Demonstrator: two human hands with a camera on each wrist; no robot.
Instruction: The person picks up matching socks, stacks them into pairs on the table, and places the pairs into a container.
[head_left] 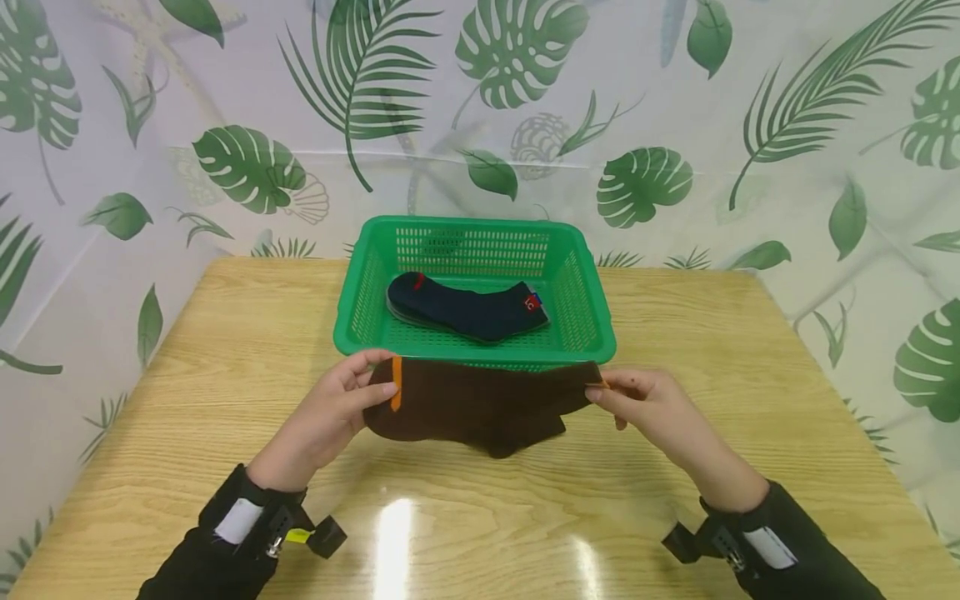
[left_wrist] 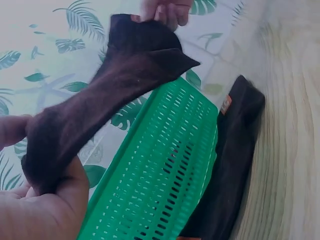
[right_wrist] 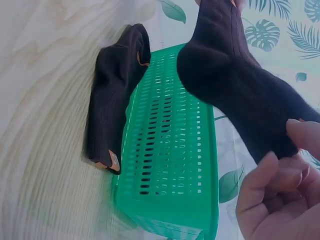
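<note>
A dark brown sock [head_left: 465, 400] with an orange stripe near its toe is stretched sideways between both hands, just in front of the green basket. My left hand [head_left: 337, 408] pinches its toe end between thumb and fingers. At the other end, my right hand [head_left: 656, 408] pinches the cuff, where a bit of orange shows. Another dark sock [left_wrist: 227, 160] with orange trim lies on the table along the basket's near side in both wrist views. In the head view, the raised sock covers most of that area.
The green perforated basket [head_left: 472, 223] stands at the back of the wooden table [head_left: 262, 325]. Inside it lie navy socks [head_left: 472, 312] with red marks, apparently stacked. Behind the table hangs a leaf-patterned cloth [head_left: 450, 179].
</note>
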